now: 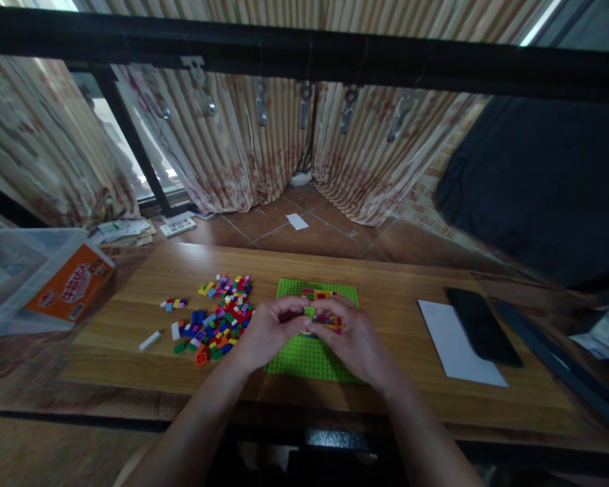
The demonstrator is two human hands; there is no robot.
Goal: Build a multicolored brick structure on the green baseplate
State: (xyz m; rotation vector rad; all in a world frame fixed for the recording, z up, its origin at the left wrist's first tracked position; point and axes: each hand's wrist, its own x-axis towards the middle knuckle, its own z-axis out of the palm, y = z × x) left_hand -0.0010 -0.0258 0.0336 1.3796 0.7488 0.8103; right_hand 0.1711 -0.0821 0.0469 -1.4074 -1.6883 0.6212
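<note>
The small green brick [309,311] is held above the middle of the green board [304,365], between the fingertips of both hands. The left hand [266,333] has thumb and fingers nearly closed on its left side; the right hand [352,333] pinches in from the right, its fingers curled just as tightly.

The likeliest trouble, I'd judge, is a slip: the brick is tiny and the grip is all fingertips, so uneven pressure could pop it loose onto the board. The fingers also hang right over the coloured bricks [321,294] there, so a low knuckle might knock one askew, and they block the view of the studs (never a help when lining things up). The left wrist is near the loose pile [226,321], where a careless sweep could scatter pieces across the table [390,297].

As for which way the green brick points, the fingers cover too much of it to tell its front or its long axis. The board beneath looks roughly square, its edges running near to far and left to right, and the visible far row of coloured bricks runs left to right.
</note>
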